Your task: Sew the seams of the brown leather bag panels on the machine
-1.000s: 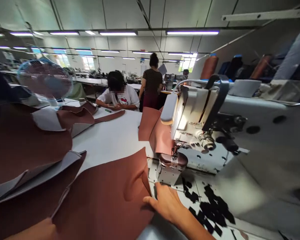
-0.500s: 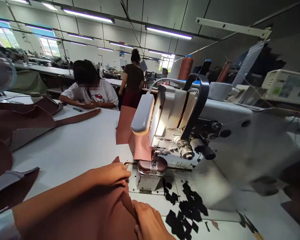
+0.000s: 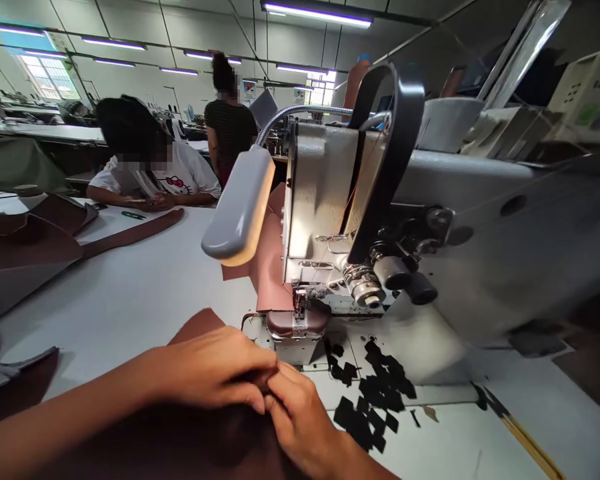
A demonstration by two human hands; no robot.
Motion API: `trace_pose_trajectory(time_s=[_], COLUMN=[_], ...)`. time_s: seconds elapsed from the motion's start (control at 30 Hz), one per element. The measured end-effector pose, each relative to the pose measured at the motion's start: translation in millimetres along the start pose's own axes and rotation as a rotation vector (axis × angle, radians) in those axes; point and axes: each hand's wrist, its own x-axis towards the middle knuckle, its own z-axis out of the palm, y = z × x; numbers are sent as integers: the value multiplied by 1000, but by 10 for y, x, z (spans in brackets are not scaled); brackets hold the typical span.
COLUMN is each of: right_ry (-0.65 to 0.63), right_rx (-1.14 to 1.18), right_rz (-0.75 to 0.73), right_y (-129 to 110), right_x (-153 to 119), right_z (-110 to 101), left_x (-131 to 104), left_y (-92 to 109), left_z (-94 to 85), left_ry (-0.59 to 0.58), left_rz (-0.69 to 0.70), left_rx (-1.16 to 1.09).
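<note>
The brown sheet (image 3: 195, 437) lay beneath the fingers; the left hand (image 3: 225, 367) pinched its edge. The right hand (image 3: 303, 417), just touching, gripped it too. Beyond the fingertips stood the sewing machine (image 3: 317, 187); rightward lay black scraps (image 3: 387, 390).

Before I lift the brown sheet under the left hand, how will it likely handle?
The brown sheet is probably flexible: the similar brown piece at the sewing machine curves. The sheet's thin edge beyond the left hand suggests lightness for its breadth.
</note>
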Motion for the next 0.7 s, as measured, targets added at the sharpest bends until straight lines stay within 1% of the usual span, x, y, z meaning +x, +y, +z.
trace_pose_trajectory(time_s=[0.07, 0.13, 0.2, 0.27, 0.33, 0.37, 0.47, 0.6, 0.63, 0.7], right_ry=[19, 56, 136, 258, 353, 376, 374, 372, 370, 354], right_rx=[-1, -7, -32, -102, -187, -224, -269, -305, -324, -359], right_rz=[-31, -64, -68, -53, -93, -124, -196, -240, -243, -210], right_y=[-103, -198, -246, -236, -184, -154, -84, -57, -51, -33], right_x=[24, 29, 22, 16, 24, 33, 72, 110, 113, 112], right_z=[-135, -275, -383, -446, -471, -475, -482, -494, -494, -489], left_x=[30, 67, 121, 199, 292, 339, 445, 485, 487, 497], left_y=[98, 110, 66, 1, -64, -94, -169, -232, -243, -261], left_z=[-203, -377, -506, -584, -614, -614, -580, -505, -490, -479], left_ry=[-23, -31, -14, 33, 83, 97, 113, 109, 123, 186], left_rz=[-84, -121, -156, -210, -248, -247, -213, -197, -203, -216], left_rx=[-108, -198, -261, -298, -327, -342, -368, -358, -334, -261])
